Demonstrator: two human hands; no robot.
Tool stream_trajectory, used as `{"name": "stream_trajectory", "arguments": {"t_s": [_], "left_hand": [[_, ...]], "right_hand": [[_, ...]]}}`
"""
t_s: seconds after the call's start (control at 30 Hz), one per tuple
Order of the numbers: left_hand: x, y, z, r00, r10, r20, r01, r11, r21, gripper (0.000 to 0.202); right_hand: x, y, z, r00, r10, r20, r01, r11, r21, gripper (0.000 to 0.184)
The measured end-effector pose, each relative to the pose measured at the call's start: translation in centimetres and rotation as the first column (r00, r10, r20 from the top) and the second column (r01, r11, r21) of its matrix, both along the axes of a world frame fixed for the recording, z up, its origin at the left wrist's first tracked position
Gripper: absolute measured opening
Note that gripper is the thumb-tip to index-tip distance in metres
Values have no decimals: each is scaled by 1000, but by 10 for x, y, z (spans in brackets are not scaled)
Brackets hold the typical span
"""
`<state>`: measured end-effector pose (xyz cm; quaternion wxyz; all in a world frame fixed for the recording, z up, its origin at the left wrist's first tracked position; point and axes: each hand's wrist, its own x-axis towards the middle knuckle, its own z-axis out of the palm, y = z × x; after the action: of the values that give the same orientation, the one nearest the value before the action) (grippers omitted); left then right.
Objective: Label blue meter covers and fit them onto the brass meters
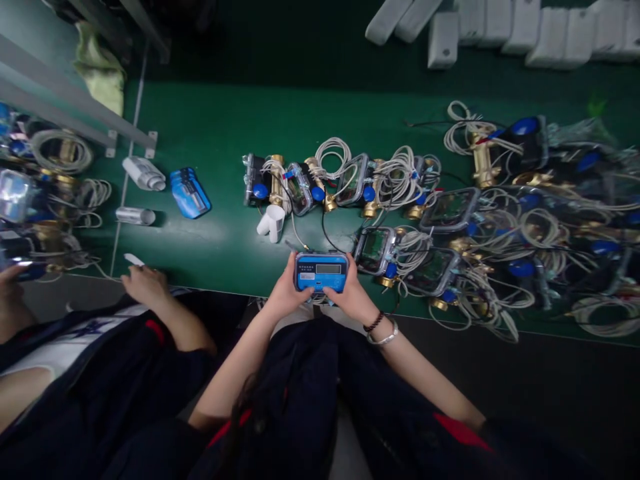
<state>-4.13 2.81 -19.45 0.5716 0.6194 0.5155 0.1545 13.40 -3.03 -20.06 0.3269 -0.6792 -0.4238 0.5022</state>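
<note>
A meter (321, 273) with a blue faceplate and a small grey display is held at the table's front edge. My left hand (289, 288) grips its left side, the thumb on the lower part of the blue face. On the opposite side my right hand (351, 288) grips it too, its thumb also pressed to the face. Cables run from behind the meter, whose underside is hidden. Just beyond it lie white rolls (273, 223) and a row of meters with brass fittings (277, 180), blue caps and coiled grey cables (333, 157).
Many more meters (445, 270) crowd the green table (210, 127) to the right. Blue faceplates (189, 192) are stacked at left, near white rolls (143, 173). White boxes (443, 40) line the back. A co-worker's hand (146, 283) and metal posts (75, 110) are at left.
</note>
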Motion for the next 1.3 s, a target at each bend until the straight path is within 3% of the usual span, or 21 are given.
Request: {"name": "stream_trajectory", "arguments": {"t_s": [0.27,0.5,0.57,0.67,0.77,0.83,0.9,0.97,1.03,1.17,1.3], "left_hand": [[0,-1,-3,999,-2,-37,5,997,73,100],[0,5,-6,1000,-20,8,20,1000,24,110],[0,9,-8,1000,2,10,-2,1000,20,111],[-3,13,-12,999,-7,51,6,1000,12,105],[0,15,-12,994,-6,113,5,1000,8,97],[9,13,-11,995,67,75,-71,996,56,91],[22,10,-10,980,199,-23,-194,969,151,81],[33,10,-10,942,323,-90,-297,928,224,65],[37,12,-10,925,368,-94,-339,911,233,48],[24,12,-12,957,288,-23,-279,941,193,39],[9,-3,-17,983,155,98,-172,966,195,88]], "right_hand": [[-4,-1,-5,999,-34,39,34,999,4,100],[4,-1,-15,1000,9,10,-10,996,85,104],[11,1,-19,1000,15,-2,-15,992,122,97],[16,6,-20,1000,21,9,-22,991,132,71],[8,15,-18,993,-70,92,62,993,97,69],[-1,22,-17,977,-153,150,143,987,79,71],[-6,30,-17,958,-217,187,207,976,69,60],[-3,36,-19,953,-240,186,228,970,85,47],[5,40,-22,964,-221,152,204,972,120,44],[19,31,-26,996,-86,38,77,978,191,50],[14,9,-30,1000,-15,-20,19,970,242,90]]}}
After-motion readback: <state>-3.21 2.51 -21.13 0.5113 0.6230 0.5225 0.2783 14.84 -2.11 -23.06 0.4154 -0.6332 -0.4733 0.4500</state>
